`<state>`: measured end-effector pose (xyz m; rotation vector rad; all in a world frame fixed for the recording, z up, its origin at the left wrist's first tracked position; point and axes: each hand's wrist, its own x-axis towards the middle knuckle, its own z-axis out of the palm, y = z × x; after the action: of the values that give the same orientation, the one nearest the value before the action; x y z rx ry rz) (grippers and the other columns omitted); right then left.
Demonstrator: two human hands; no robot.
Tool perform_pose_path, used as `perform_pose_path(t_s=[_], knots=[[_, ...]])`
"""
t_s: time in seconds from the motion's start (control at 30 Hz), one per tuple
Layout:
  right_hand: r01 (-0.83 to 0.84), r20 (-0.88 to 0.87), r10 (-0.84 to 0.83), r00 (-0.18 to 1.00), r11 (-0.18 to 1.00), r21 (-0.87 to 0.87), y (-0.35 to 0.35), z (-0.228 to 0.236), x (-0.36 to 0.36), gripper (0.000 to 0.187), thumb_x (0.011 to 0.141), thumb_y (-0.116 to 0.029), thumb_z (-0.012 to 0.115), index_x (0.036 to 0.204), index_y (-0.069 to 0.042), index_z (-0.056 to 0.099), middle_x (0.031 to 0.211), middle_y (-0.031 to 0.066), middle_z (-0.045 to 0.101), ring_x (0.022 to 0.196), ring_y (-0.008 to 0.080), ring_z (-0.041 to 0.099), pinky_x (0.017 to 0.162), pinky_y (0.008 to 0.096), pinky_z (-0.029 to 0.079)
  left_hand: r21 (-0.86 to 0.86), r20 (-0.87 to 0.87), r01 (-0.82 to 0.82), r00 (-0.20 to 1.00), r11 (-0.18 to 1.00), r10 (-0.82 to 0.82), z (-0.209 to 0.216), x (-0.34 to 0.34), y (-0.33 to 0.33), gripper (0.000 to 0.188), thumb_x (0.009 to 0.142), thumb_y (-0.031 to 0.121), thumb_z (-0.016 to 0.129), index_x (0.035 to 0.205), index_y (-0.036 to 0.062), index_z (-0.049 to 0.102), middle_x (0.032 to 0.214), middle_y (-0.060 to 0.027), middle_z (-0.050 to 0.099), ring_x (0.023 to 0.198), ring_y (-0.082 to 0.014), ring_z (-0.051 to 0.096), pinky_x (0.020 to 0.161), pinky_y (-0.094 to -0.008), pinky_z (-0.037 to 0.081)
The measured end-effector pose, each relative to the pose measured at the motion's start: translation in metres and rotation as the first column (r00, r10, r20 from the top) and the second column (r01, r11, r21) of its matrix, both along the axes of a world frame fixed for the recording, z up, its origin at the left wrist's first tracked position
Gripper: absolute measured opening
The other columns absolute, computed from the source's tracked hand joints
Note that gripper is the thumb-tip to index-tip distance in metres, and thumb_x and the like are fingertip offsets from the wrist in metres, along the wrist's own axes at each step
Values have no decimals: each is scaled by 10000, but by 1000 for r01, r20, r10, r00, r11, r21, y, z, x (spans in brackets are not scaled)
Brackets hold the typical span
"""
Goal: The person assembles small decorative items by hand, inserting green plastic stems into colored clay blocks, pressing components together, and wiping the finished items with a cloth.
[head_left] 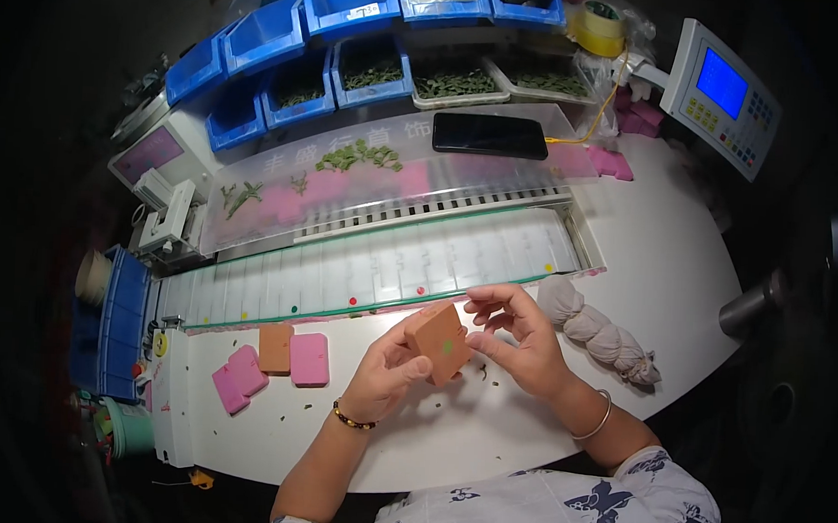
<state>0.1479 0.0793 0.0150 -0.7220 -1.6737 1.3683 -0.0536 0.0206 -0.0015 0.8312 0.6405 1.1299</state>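
My left hand [383, 372] is closed around a thick orange-brown block [441, 345], apparently a mould, with a green mark on its face. The block is tilted above the white table. At its right edge is my right hand [523, 345], thumb beside the block and fingers bent but apart. I see nothing clear between those fingers. Left of my hands lie a second orange-brown block [275, 348], a pink block [310, 360] and more pink blocks [239, 379]. A small dark curved piece [483, 371] rests below my right hand.
A knotted pale cloth [594, 332] lies right of my hands. Behind is a long sectioned tray [363, 268]. A clear sheet [282, 190] carries green sprig-like pieces [358, 154] and a black phone [490, 136]. Blue bins [371, 71] stand farther back; a display panel [724, 92] stands right.
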Motion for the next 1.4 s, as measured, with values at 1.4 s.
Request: perform_pose_path(t_s=[1.4], knots=[[-75,268,-186,945,676,733,-12,1,-14,139,754,-141,753,803,-84,636,850,38,598,700,192,593,560,290,469,601,-763,-474,-99,644,639,-15,-112,32,429,727,138,760,1079,11,549,1071,-134,579,948,-265,578,839,-356,482]])
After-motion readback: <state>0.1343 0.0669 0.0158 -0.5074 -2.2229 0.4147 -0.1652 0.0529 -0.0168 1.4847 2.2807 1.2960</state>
